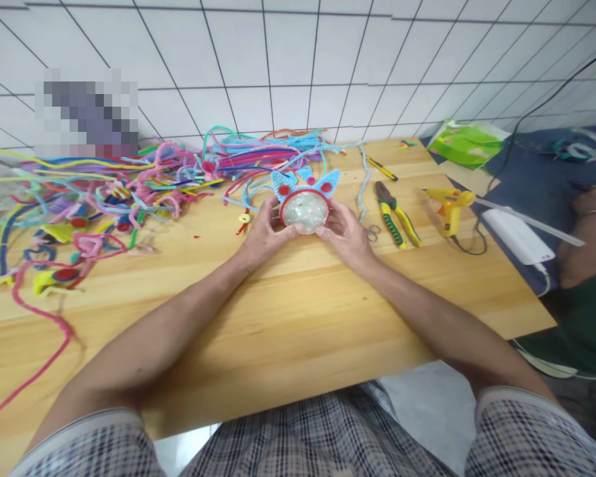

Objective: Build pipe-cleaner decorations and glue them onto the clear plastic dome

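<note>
Risk: my thumbs press low on the round ornament, upper center of frame, so uneven pressure could tip it or bend its blue ears. Left hand half-curled, gripping its left side; right hand likewise, gripping its right side.

Glossy disc (plastic-looking), smooth wooden table

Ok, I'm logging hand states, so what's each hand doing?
Left hand: holding the round ornament's left side.
Right hand: holding its right side.
</note>
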A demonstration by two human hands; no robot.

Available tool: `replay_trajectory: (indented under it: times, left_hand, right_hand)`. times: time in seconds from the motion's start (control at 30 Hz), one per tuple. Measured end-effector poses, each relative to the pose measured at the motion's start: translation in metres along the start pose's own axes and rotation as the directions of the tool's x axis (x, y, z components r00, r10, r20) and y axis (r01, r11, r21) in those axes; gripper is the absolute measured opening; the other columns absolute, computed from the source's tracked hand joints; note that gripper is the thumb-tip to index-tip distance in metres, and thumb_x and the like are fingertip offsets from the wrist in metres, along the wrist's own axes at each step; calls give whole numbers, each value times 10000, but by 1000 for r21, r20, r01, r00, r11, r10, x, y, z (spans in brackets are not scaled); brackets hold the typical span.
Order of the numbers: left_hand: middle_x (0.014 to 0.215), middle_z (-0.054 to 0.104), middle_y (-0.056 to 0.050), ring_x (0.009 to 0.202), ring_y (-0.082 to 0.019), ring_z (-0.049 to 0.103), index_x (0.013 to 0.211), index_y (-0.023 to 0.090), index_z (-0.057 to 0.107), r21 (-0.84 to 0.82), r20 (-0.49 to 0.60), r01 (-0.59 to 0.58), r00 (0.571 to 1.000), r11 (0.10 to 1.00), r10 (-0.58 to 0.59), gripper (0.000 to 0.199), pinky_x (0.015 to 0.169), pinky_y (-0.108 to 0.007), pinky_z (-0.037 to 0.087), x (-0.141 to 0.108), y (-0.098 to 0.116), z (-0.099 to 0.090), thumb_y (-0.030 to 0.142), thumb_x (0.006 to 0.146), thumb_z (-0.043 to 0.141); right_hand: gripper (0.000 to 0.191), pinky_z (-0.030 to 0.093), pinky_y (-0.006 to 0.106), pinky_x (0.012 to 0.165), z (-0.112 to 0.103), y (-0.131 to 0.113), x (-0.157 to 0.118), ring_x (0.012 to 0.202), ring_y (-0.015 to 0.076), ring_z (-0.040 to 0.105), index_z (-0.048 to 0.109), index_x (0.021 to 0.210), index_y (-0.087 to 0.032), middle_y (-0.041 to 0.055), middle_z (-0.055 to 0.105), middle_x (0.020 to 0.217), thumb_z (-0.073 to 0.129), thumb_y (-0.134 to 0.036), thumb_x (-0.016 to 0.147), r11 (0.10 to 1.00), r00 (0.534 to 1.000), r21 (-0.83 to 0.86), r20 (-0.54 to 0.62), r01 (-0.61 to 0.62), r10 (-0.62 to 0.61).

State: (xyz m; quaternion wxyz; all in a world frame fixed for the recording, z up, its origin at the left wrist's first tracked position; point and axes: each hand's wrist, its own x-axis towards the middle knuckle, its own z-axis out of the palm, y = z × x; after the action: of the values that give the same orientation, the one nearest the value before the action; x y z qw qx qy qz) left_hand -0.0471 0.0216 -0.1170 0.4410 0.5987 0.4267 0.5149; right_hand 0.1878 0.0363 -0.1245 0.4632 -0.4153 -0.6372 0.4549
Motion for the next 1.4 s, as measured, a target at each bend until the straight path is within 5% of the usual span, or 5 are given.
replay_trajectory:
  times: [0.17, 0.5, 1.0, 1.23, 1.4]
  left_hand:
    - [1529, 701, -153, 1340, -352, 745, 1414, 276, 567, -7, -18, 16, 1000, 1000, -17, 877, 1139, -557, 623, 1, 0, 0, 702, 754, 958]
    - [1447, 756, -95, 1417, -338, 693, 1296, 292, 661, 18, -136, -61, 989, 998, 63, 667, 1228, -528, 549, 3, 15, -2, 832, 913, 741]
    - [1272, 828, -73, 1231, -295, 774, 1205, 262, 751, -69, -223, -145, 967, 987, 126, 547, 1143, -484, 612, 9, -2, -2, 721, 919, 833]
    - [1326, 784, -104, 1240, -321, 768, 1284, 250, 660, -43, -151, -139, 980, 989, 131, 719, 1064, -471, 654, 9, -3, 1, 697, 801, 950]
    - [1343, 763, -103, 1304, -334, 744, 1289, 263, 610, -41, -141, -152, 979, 988, 145, 789, 1144, -509, 627, 10, -4, 3, 716, 755, 973]
  right_hand:
    - [934, 554, 589, 1276, 1, 6, 3, 1428, 360, 690, 618, 1547, -339, 136, 640, 1621, 888, -809, 786, 1000, 1000, 4, -1, 9, -9]
    - [921, 576, 593, 1242, 2, 0, 1, 1399, 370, 689, 654, 1510, -354, 121, 677, 1569, 885, -843, 766, 998, 1000, -65, 6, 26, -25]
    - [836, 640, 562, 1146, 2, 10, 3, 1371, 356, 714, 630, 1489, -329, 143, 688, 1535, 866, -798, 838, 991, 994, -76, 28, 111, -109]
    - [828, 641, 566, 1139, 2, 11, 5, 1342, 359, 734, 639, 1489, -312, 145, 708, 1504, 867, -782, 846, 991, 992, -68, 47, 116, -113]
    - [771, 624, 560, 1162, -3, 4, 6, 1329, 343, 744, 677, 1456, -300, 135, 746, 1481, 848, -775, 874, 994, 995, -58, 38, 96, -94]
